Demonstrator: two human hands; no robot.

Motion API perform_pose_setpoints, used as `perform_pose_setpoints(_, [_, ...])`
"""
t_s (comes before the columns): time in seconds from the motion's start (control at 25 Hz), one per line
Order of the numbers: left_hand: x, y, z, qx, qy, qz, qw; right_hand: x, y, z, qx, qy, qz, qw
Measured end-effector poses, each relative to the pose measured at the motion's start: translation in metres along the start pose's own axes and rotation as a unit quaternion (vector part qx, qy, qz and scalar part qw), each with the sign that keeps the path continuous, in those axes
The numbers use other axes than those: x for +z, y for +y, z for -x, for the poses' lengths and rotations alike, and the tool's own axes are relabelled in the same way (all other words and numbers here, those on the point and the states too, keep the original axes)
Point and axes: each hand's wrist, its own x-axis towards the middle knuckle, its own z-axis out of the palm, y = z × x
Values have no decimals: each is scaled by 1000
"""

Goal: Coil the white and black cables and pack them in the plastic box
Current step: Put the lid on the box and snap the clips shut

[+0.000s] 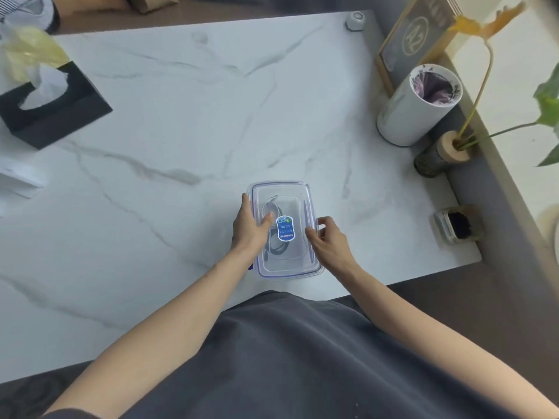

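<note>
A clear plastic box [284, 264] with a lid and a blue label sits on the marble table near its front edge. Through the lid I see a coiled white cable [267, 207] toward the far end and a coiled black cable [276, 247] toward the near end. My left hand [249, 226] rests on the box's left side, thumb lying on the lid. My right hand [328, 237] grips the right edge, fingers curled at the side clip.
A black tissue box [51, 110] stands at the far left, with a white object [18, 176] below it. A white cylinder bin [414, 107], a small plant vase [444, 152], a framed sign [414, 37] and a small glass holder [456, 225] line the right edge.
</note>
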Motion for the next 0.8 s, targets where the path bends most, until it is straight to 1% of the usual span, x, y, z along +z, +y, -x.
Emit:
perform_pose_setpoints(0.12, [6,-1,0,33,31,-43,998,5,4,-5,-4,6,25,1000])
perform_pose_setpoints(0.28, [9,-5,-4,39,57,-61,996,12,8,-12,-6,16,52,998])
perform_pose_setpoints(0.6, [13,-9,-9,55,43,-88,994,9,13,-18,-3,6,87,996])
perform_pose_setpoints(0.8, [8,-17,-15,38,27,-122,991,9,13,-18,-4,-9,105,994])
